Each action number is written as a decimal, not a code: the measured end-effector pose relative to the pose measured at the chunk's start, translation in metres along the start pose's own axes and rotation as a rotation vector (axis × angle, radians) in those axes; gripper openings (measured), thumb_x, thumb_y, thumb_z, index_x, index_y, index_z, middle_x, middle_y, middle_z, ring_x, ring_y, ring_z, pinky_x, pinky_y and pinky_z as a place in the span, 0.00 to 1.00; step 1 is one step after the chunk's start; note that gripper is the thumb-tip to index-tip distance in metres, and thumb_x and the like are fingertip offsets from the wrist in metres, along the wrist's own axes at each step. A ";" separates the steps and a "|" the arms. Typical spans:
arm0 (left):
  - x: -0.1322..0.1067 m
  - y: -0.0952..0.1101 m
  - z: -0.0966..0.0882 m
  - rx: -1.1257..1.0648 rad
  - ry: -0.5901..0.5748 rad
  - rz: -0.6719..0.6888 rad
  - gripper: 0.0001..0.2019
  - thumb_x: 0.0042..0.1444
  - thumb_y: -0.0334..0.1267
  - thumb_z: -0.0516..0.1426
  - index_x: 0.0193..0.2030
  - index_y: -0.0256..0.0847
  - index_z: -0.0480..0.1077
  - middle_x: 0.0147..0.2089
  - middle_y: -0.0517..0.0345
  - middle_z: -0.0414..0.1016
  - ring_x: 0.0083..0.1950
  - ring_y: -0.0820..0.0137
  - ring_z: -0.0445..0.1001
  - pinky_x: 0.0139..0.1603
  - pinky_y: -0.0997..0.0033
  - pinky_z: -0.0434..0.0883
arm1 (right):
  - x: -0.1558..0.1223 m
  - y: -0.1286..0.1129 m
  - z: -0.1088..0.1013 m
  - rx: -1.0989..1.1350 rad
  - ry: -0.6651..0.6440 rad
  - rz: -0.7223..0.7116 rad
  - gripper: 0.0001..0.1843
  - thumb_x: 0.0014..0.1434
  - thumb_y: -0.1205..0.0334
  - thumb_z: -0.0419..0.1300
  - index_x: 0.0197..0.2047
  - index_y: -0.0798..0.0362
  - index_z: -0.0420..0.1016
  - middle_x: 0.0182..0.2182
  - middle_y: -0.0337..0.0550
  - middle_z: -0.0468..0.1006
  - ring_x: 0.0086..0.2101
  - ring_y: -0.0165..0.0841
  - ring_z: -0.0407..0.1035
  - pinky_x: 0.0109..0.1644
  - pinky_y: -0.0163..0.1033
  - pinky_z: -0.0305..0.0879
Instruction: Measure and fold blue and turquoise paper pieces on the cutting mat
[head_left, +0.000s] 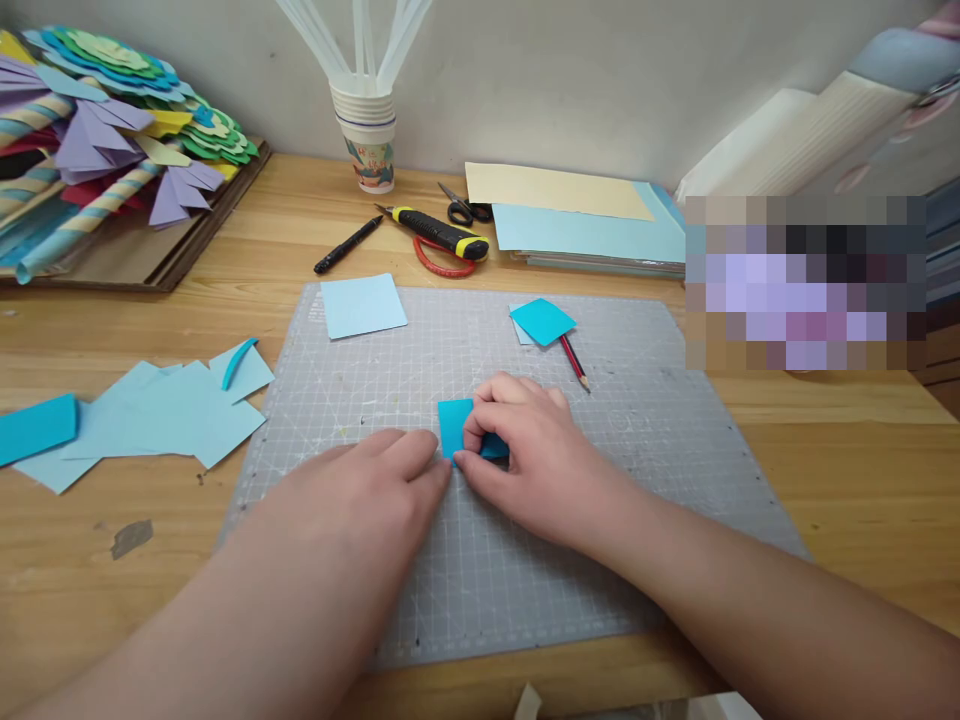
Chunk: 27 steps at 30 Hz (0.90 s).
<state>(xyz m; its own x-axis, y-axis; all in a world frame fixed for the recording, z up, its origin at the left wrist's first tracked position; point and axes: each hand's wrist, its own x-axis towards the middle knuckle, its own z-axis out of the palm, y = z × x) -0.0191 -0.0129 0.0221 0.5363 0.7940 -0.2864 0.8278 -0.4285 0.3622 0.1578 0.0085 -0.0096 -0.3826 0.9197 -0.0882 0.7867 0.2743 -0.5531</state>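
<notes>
A small bright blue paper square (452,422) lies on the grey cutting mat (450,600). Over its right part is my right hand (529,440), fingers curled and thumb and forefinger pinching at the paper near its lower edge. My left hand (382,480) is closed at the paper's lower left corner, its thumb tip touching there; its other fingertips are largely hidden. Beyond my right hand, another bright blue paper piece (543,321) rests over a pale blue one, beside a dark red pencil (574,362). A pale blue square stack (364,305) sits near the mat's far left corner.
Pale blue sheets (150,415) and a folded bright blue piece (37,428) spread left of the mat. Behind it are a black pen (348,245), a yellow-black cutter (441,233), scissors (466,208), a paper stack (585,232) and paper cups (366,140). Paper flowers (112,130) lie far left.
</notes>
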 end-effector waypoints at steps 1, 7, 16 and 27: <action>0.000 0.001 -0.001 0.043 -0.055 -0.002 0.26 0.37 0.23 0.52 0.45 0.42 0.74 0.49 0.49 0.76 0.45 0.55 0.76 0.48 0.50 0.74 | 0.000 0.000 -0.001 0.002 -0.005 -0.001 0.05 0.55 0.65 0.60 0.27 0.51 0.70 0.38 0.40 0.70 0.44 0.38 0.64 0.47 0.48 0.53; 0.001 0.006 -0.007 0.165 -0.210 0.035 0.33 0.32 0.26 0.55 0.52 0.40 0.72 0.55 0.45 0.73 0.49 0.50 0.74 0.51 0.47 0.73 | -0.005 0.010 -0.016 0.075 -0.070 -0.004 0.05 0.57 0.65 0.60 0.29 0.52 0.70 0.38 0.40 0.70 0.41 0.34 0.65 0.48 0.45 0.56; 0.001 0.002 -0.003 0.143 -0.178 0.045 0.30 0.31 0.27 0.55 0.47 0.42 0.74 0.54 0.45 0.73 0.48 0.49 0.74 0.48 0.46 0.73 | -0.007 0.017 -0.019 0.113 -0.065 0.006 0.07 0.57 0.64 0.62 0.28 0.51 0.71 0.37 0.40 0.71 0.41 0.35 0.65 0.48 0.46 0.57; 0.002 0.002 -0.001 0.157 -0.140 0.068 0.26 0.35 0.27 0.53 0.46 0.42 0.74 0.51 0.46 0.75 0.46 0.50 0.74 0.47 0.44 0.73 | -0.009 0.015 -0.015 -0.023 -0.036 0.038 0.07 0.54 0.68 0.58 0.25 0.51 0.70 0.35 0.39 0.71 0.41 0.36 0.66 0.47 0.49 0.54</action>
<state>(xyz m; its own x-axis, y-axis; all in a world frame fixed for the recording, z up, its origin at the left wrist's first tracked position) -0.0170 -0.0121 0.0227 0.6003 0.6979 -0.3905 0.7986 -0.5497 0.2452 0.1802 0.0088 -0.0048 -0.3687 0.9191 -0.1390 0.8121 0.2458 -0.5293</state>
